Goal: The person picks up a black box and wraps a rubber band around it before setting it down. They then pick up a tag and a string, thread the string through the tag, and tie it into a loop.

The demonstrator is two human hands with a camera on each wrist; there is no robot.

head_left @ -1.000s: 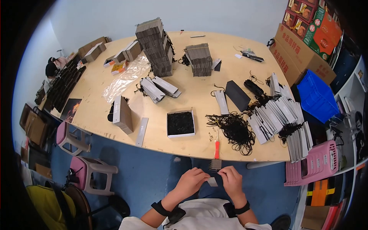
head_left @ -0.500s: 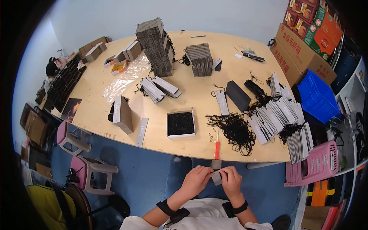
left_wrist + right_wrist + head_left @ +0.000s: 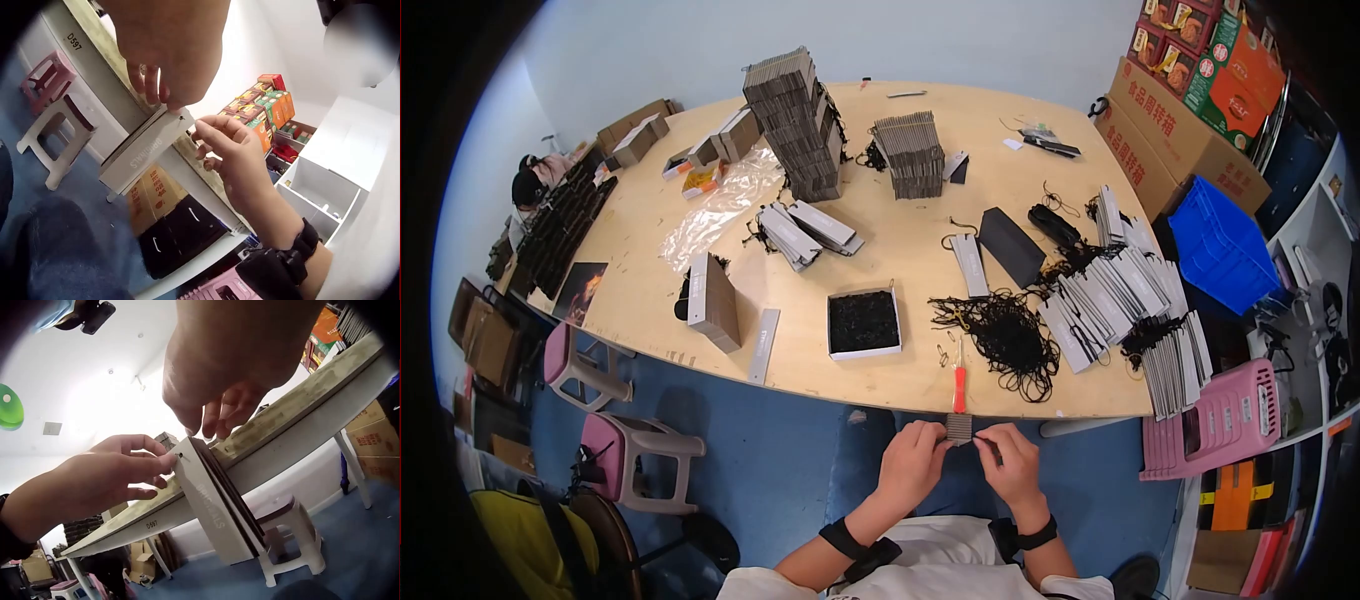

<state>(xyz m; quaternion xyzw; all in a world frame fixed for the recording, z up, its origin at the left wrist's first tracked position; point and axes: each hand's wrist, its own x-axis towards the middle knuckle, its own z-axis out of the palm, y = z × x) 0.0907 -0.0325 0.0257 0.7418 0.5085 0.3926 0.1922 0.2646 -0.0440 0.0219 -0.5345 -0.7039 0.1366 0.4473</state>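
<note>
My left hand (image 3: 912,462) pinches the holed end of a small stack of grey tags (image 3: 215,506) with white lettering, held out in front of the table's near edge. In the right wrist view a dark bit shows at the hole in the front tag, beside the left fingertips. Close to the same end is my right hand (image 3: 1010,465), its thumb and forefinger bent toward the stack; I cannot tell whether they pinch a cord. On the table just beyond lies a red-handled tool (image 3: 960,388), next to a tangle of black cords (image 3: 1005,345).
A white box of black material (image 3: 865,322) sits mid-table. Tall tag stacks (image 3: 795,130) stand at the back. Fanned corded tags (image 3: 1105,300) cover the right side, near a blue crate (image 3: 1225,245) and a pink basket (image 3: 1215,420). Stools (image 3: 630,455) stand left.
The pale tag that hung tilted between the hands no longer shows separately below the stack. My right hand has drawn slightly away from the left. The head view has shifted a little.
</note>
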